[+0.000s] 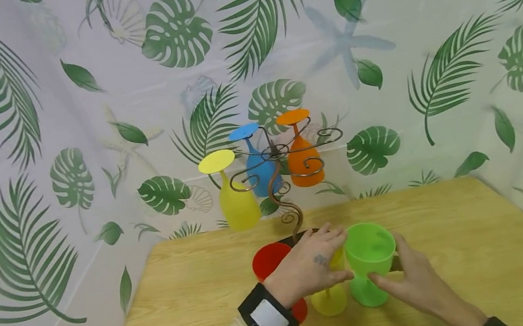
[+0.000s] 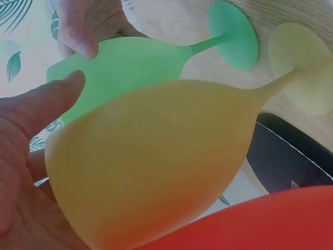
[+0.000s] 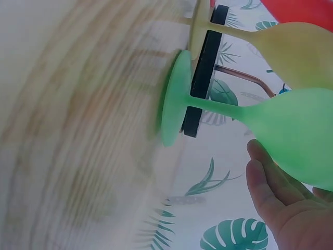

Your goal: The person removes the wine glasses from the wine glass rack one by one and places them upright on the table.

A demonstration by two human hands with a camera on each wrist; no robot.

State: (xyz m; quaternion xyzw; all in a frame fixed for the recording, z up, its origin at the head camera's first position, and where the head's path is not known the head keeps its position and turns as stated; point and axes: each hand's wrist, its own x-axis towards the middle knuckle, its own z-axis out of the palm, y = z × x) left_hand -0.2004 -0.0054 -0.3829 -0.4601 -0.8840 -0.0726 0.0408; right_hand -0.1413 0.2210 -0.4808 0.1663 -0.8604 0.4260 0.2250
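A green goblet (image 1: 370, 259) stands upright on the table. My right hand (image 1: 420, 274) holds its bowl from the right, thumb on the near side and fingers on the far side. In the right wrist view, the fingers (image 3: 276, 187) lie against the green bowl. My left hand (image 1: 309, 264) reaches over a yellow goblet (image 2: 151, 156) towards the green one, its fingers fairly straight. The left thumb (image 2: 47, 101) extends near the green bowl; contact is unclear. A red goblet (image 1: 269, 258) stands left of the yellow one, partly covered by the left hand and wrist.
Behind the hands rises a curled metal glass rack (image 1: 292, 211) on a black base (image 3: 205, 78). Upside down from it hang a yellow goblet (image 1: 240, 207), a blue goblet (image 1: 262, 171) and an orange goblet (image 1: 304, 163). Leaf-patterned sheeting (image 1: 248, 65) surrounds the wooden table (image 1: 448, 226).
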